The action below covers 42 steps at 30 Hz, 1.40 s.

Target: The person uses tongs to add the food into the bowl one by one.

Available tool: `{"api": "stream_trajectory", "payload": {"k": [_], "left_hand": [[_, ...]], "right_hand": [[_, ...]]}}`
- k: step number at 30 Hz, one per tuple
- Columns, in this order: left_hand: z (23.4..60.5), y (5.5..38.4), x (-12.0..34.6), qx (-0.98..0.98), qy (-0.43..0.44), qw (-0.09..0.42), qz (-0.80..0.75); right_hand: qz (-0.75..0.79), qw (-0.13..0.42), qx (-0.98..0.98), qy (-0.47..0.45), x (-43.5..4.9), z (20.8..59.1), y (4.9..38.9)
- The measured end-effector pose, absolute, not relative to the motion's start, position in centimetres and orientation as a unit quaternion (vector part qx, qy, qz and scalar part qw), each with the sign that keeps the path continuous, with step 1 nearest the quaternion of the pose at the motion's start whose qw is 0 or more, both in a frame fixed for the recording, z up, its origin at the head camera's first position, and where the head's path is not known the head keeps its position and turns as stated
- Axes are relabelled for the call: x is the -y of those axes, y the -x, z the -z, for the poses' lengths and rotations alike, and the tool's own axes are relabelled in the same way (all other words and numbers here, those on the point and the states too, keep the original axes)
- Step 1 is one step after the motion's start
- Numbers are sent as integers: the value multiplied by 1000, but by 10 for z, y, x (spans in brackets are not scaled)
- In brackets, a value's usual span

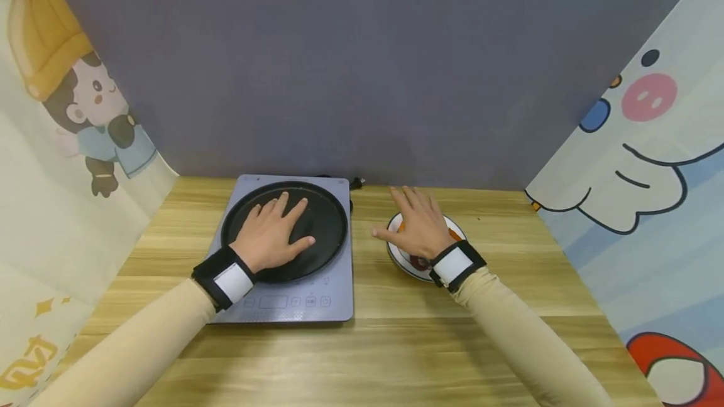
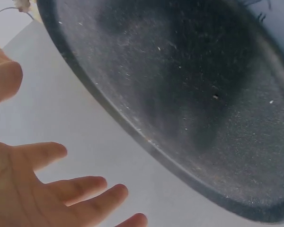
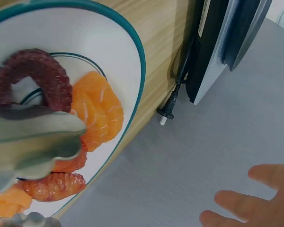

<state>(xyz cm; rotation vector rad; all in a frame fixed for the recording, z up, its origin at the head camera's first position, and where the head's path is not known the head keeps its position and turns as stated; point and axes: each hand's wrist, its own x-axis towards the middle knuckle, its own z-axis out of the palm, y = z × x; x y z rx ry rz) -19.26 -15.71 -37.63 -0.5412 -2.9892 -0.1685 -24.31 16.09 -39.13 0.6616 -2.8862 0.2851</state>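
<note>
My left hand (image 1: 268,234) is held over a round black flat pan (image 1: 325,231), its fingers spread and straight, gripping nothing. The pan sits on a grey induction cooker (image 1: 339,300). To the right, my right hand (image 1: 417,225) hovers over a white plate (image 1: 398,257), fingers extended and thumb out to the side; it covers much of the plate. The right wrist view shows a teal rim and food: a dark red curled tentacle (image 3: 61,85), orange slices (image 3: 102,109), reddish ridged pieces (image 3: 57,187) and a grey-green shell-like piece (image 3: 33,142).
A black power plug (image 3: 168,109) on a cord lies behind the cooker's right side. The wooden table (image 1: 396,357) ends at a grey back panel (image 1: 362,68). Cartoon-printed curtains (image 1: 650,162) line both sides.
</note>
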Motion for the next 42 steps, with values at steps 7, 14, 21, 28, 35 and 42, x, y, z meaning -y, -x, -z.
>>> {"api": "stream_trajectory", "payload": {"k": [7,14,21,28,35,42], "left_hand": [[376,175,163,981,178,56,52],[377,162,169,981,176,74,42],[382,146,177,979,180,88,39],[386,123,189,979,175,91,52],[392,104,202,982,157,83,60],[400,90,213,982,148,104,63]], "right_hand": [[-96,94,963,-235,-171,395,229],[-110,79,965,-225,-183,396,217],[-122,91,965,-213,-198,402,205],[-138,101,964,-204,-216,412,191],[-148,101,966,-188,-229,416,174],[-150,79,971,-166,-242,417,163]]}}
